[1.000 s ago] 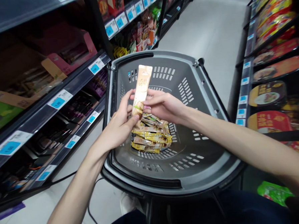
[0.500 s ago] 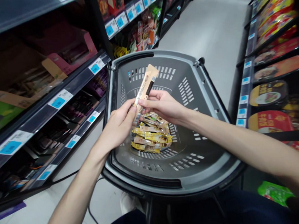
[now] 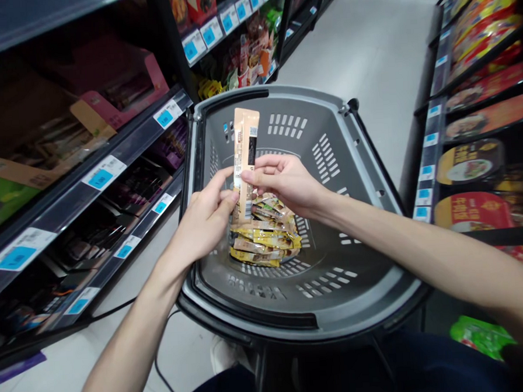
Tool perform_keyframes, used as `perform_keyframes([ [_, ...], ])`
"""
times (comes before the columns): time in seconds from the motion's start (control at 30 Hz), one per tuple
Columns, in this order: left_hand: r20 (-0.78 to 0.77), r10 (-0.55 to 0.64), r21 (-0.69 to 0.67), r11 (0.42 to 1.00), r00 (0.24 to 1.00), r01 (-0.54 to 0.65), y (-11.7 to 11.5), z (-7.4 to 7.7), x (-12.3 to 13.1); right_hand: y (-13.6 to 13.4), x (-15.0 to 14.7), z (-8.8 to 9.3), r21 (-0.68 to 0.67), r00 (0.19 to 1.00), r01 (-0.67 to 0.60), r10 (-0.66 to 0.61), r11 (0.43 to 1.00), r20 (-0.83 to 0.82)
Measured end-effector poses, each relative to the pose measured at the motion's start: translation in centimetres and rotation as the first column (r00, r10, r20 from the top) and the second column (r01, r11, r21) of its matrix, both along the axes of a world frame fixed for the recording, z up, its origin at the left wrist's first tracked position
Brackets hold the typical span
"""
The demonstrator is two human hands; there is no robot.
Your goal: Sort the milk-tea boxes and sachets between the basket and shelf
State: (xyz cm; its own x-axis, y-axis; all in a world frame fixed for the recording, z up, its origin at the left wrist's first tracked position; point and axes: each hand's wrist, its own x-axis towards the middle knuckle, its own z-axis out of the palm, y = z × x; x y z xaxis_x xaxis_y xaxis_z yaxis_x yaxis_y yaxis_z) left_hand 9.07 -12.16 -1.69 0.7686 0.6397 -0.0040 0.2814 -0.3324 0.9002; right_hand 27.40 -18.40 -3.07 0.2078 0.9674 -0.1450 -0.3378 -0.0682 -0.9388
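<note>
A slim beige packet (image 3: 243, 139) with a black panel and a barcode stands nearly upright above the grey shopping basket (image 3: 365, 173). My left hand (image 3: 208, 219) pinches its left edge between thumb and fingers. On the other side, my right hand (image 3: 284, 180) grips the packet's right edge, thumb on its front. Below them, several yellow and beige packets (image 3: 266, 242) lie in a pile on the basket floor, the upper part partly hidden by the held packet and my right hand.
Shelves with price tags (image 3: 105, 173) and boxed snacks run along the left. Packaged food (image 3: 470, 161) fills the right shelf. A green packet (image 3: 481, 336) is at lower right. Grey floor (image 3: 359, 44) stretches ahead; a dark cable crosses the floor at lower left.
The held packet has turned from leaning right to nearly upright, its top moving left and more of its front showing. Both hands keep hold of it and have shifted only slightly.
</note>
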Motion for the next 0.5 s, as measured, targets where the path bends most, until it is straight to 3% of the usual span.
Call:
perform_keyframes([
  [0.27,-0.017,0.02,-0.006,1.0,1.0,-0.02,-0.06,0.0,-0.07,-0.1,0.14,-0.36,0.071,0.98,-0.193,0.188,0.979,0.069],
  [0.37,0.073,0.053,-0.113,0.993,0.996,-0.044,-0.17,-0.18,0.11,-0.15,-0.05,-0.46,0.07,0.991,-0.124,0.12,0.99,0.054],
  [0.5,0.239,0.182,-0.248,0.961,0.954,-0.121,-0.15,-0.39,0.64,-0.09,-0.37,-0.29,0.063,0.999,0.034,-0.033,0.997,-0.027],
])
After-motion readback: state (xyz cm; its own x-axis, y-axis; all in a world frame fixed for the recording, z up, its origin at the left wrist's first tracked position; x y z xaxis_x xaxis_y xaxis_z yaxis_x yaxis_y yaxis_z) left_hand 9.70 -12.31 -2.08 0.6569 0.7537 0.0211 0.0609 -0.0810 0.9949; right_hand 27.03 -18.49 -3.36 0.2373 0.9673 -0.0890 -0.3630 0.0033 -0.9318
